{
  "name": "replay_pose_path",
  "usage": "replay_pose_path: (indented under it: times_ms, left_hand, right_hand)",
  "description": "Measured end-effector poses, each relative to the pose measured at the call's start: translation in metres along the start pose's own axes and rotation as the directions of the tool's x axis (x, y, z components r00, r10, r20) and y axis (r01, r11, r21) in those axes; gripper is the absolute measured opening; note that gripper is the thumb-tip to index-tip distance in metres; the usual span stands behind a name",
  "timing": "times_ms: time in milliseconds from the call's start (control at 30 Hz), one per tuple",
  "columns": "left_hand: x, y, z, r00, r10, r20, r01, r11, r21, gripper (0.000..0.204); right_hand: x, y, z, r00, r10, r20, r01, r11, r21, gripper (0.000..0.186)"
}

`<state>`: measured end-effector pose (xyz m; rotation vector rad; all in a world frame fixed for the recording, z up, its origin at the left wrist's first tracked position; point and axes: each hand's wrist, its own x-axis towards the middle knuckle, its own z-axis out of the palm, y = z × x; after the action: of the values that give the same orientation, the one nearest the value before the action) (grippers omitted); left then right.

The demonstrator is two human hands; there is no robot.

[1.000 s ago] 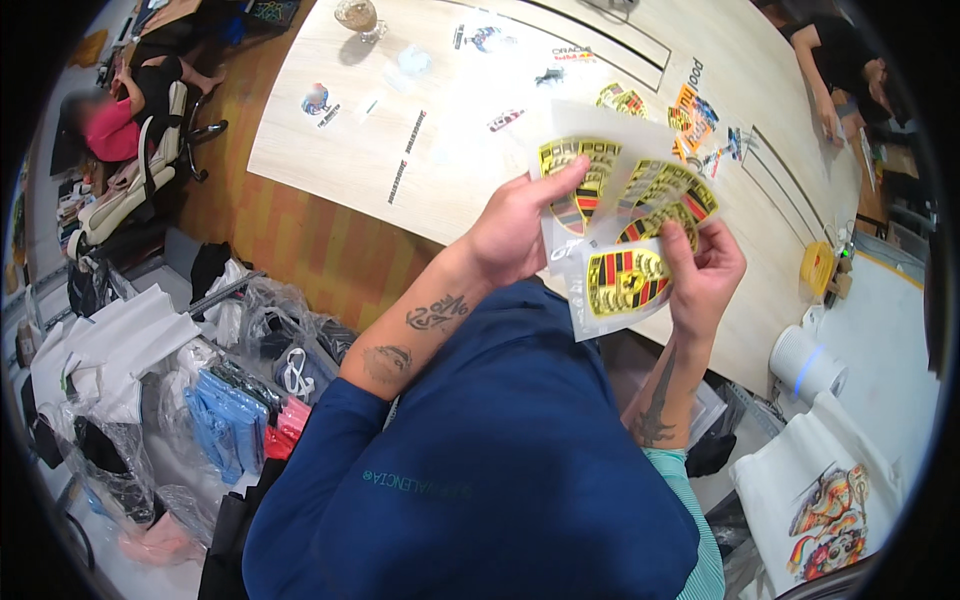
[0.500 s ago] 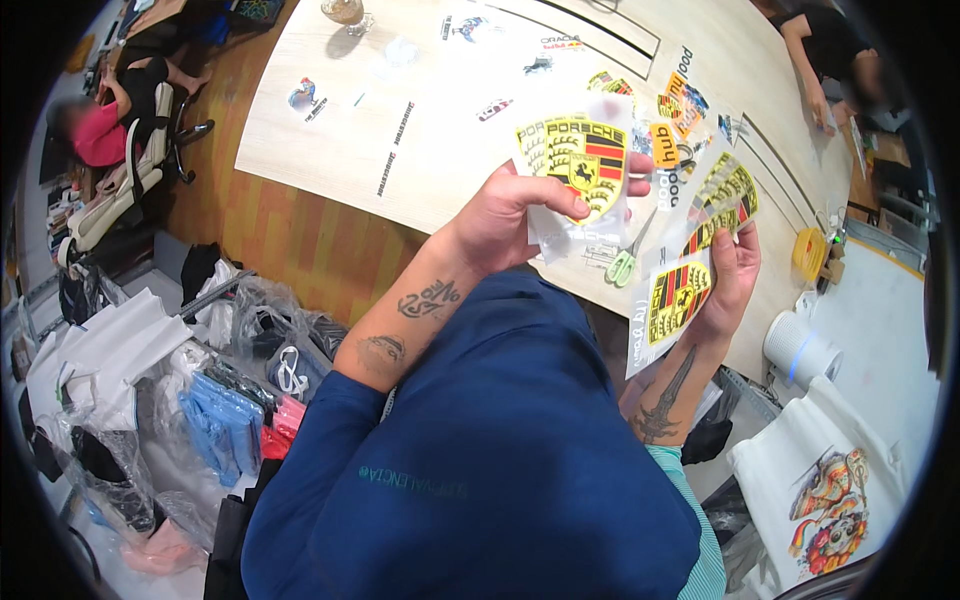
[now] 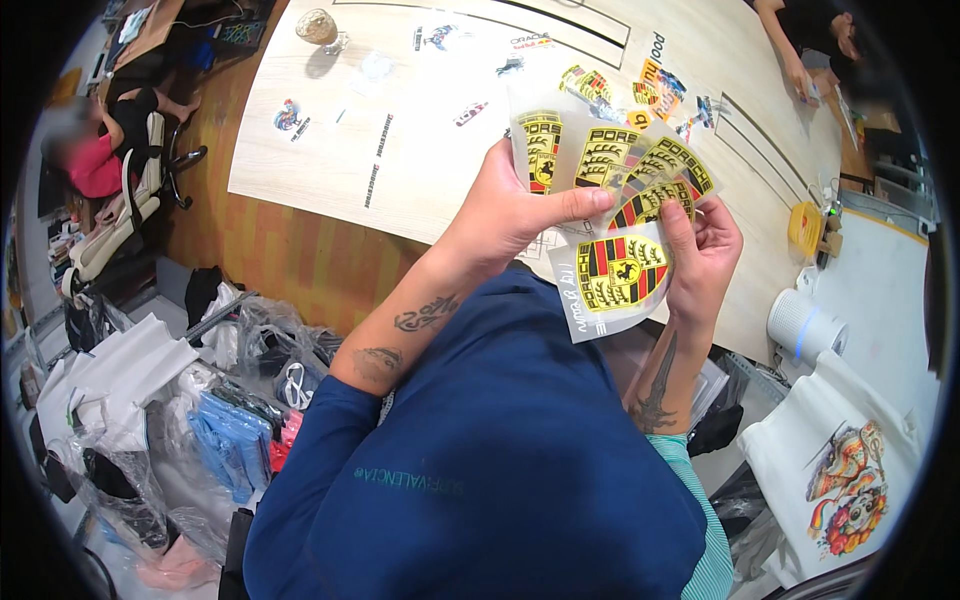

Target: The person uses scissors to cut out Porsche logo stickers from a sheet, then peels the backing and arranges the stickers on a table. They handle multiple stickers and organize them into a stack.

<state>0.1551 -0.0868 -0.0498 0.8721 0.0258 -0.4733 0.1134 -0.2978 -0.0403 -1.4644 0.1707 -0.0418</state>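
In front of my chest, both hands hold translucent film pieces printed with yellow, red and black shield-shaped crests. My left hand (image 3: 510,215) grips one batch of crest transfers (image 3: 541,155), its thumb stretched across the lower edge of the film. My right hand (image 3: 705,250) pinches a second batch, with one crest transfer (image 3: 625,272) hanging lowest and others fanned above it (image 3: 672,165). Around the middle the two batches overlap, and which hand holds the crest transfer there (image 3: 603,155) is hard to tell. Most fingers of my left hand are hidden behind the film.
Loose transfers, among them an orange one (image 3: 662,85) and a small bird design (image 3: 290,118), lie on the pale table (image 3: 270,165). A glass (image 3: 318,30) stands at its far left. Two people sit beyond. Bagged clothes (image 3: 225,435) are piled left; a white printed garment (image 3: 800,470) hangs right.
My hands have come together, the right moving left, so the two batches now overlap and fan out. The green-handled scissors on the table are now covered from view.
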Motion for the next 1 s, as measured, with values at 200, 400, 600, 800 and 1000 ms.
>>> replay_pose_path:
  times_ms: [200, 400, 600, 800, 1000]
  left_hand:
    - [-0.002, -0.006, 0.006, 1.000, -0.006, -0.006, 0.005, 0.996, -0.087, 0.045]
    - [-0.005, 0.001, 0.010, 1.000, 0.004, 0.008, -0.005, 0.998, 0.058, 0.039]
    - [-0.009, -0.009, 0.006, 0.985, -0.066, 0.158, 0.054, 0.995, 0.079, 0.046]
    - [-0.007, -0.018, 0.000, 0.979, -0.197, 0.042, 0.200, 0.977, -0.071, 0.045]
    - [-0.004, -0.011, -0.003, 0.957, -0.266, 0.118, 0.286, 0.934, -0.215, 0.043]
  right_hand:
    - [-0.003, 0.004, -0.012, 1.000, 0.018, 0.001, -0.018, 0.992, 0.125, 0.023]
    - [-0.002, 0.004, -0.016, 0.998, 0.015, 0.061, -0.028, 0.976, 0.217, 0.022]
    - [-0.004, 0.002, -0.014, 0.993, -0.016, 0.115, 0.008, 0.998, 0.066, 0.022]
    - [-0.003, -0.001, -0.009, 1.000, -0.007, 0.015, 0.007, 1.000, -0.004, 0.019]
    - [0.006, -0.004, -0.017, 0.996, 0.020, 0.092, -0.025, 0.998, 0.052, 0.012]
